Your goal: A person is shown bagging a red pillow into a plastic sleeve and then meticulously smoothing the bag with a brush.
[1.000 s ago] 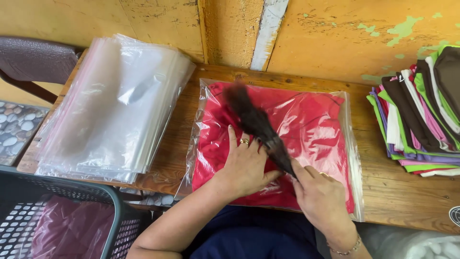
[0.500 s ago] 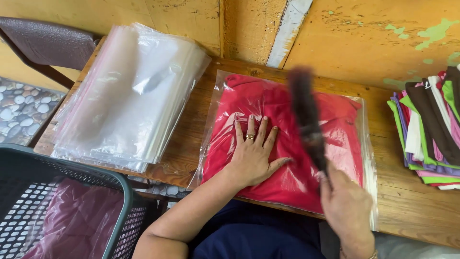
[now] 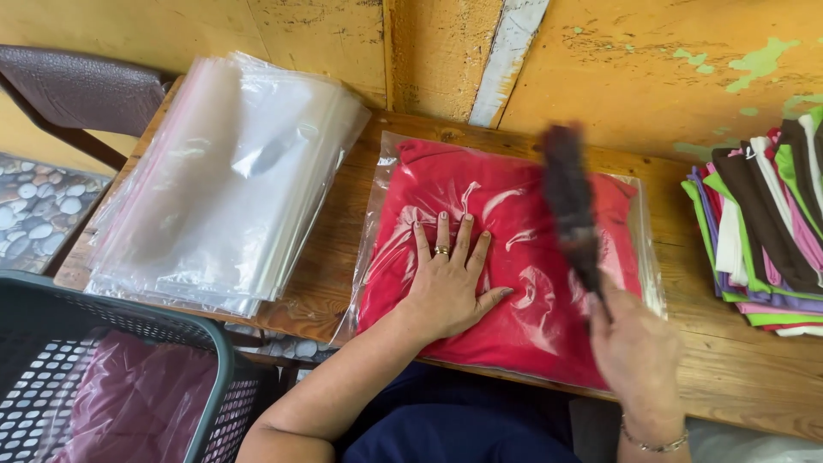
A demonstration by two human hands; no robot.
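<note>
Left hand (image 3: 447, 283): fingers spread, pressing flat on the bagged red garment (image 3: 514, 257).
Right hand (image 3: 636, 353): gripping a dark brush (image 3: 569, 206) over it.

A worn wooden table (image 3: 737, 377) stands against a yellow wall (image 3: 651, 77) with peeling paint. A brown chair (image 3: 77, 86) sits at the left, over a pebble-patterned floor (image 3: 39, 201).

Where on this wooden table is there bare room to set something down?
Bare wood shows on the wooden table in the strip between the bagged red garment and the stack of folded coloured garments, widening toward the near right edge. A narrower strip lies between the pile of clear plastic bags and the red bag. Left hand and right hand, holding a dark brush, crowd the middle.
</note>
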